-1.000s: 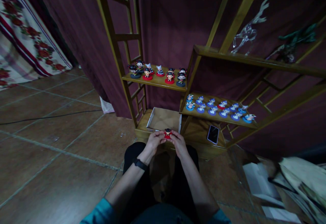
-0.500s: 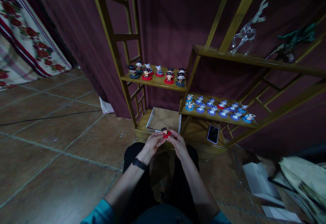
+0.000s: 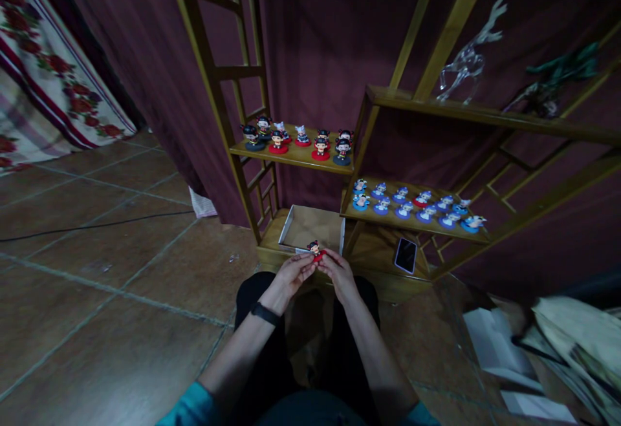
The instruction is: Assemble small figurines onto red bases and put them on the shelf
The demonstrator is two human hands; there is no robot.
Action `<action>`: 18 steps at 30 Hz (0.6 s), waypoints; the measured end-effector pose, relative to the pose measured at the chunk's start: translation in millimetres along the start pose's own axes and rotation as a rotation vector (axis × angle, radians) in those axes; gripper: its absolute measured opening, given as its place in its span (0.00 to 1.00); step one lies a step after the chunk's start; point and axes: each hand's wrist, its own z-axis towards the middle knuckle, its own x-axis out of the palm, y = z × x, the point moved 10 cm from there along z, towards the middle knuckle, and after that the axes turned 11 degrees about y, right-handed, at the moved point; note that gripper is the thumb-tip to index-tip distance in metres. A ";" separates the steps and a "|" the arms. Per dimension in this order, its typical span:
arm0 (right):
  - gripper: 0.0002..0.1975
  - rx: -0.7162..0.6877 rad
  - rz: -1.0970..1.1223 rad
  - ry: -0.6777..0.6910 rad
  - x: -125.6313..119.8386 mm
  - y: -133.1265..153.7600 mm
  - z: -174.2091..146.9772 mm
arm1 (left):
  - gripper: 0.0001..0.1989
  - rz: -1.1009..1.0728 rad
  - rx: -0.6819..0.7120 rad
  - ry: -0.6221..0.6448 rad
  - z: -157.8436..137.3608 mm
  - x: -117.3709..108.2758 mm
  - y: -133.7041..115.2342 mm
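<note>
Between both hands I hold a small figurine (image 3: 314, 249) with black hair buns and a round red base. My left hand (image 3: 294, 272) pinches the base from the left, and a dark band sits on that wrist. From the right, the fingers of my right hand (image 3: 339, 272) close on the same base. Just beyond the hands lies an open cardboard box (image 3: 313, 222) on the bottom shelf. Similar figurines on red and dark bases, such as a red-based figurine (image 3: 321, 149), stand on the upper left shelf (image 3: 291, 158).
Rows of blue and purple figurines (image 3: 403, 210) fill the right shelf, with a phone (image 3: 406, 256) below. A clear deer ornament (image 3: 463, 67) and a green ornament (image 3: 557, 77) stand higher up. White packaging (image 3: 497, 342) lies on the floor at right.
The figurine is a touch more upright between my fingers, and my right fingers have shifted slightly on its base. The rest stays as it was apart from a small camera shift.
</note>
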 end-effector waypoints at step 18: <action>0.23 0.010 -0.094 -0.005 -9.7 -6.2 2.9 | 0.07 -0.098 -0.059 0.016 -0.3 4.5 7.3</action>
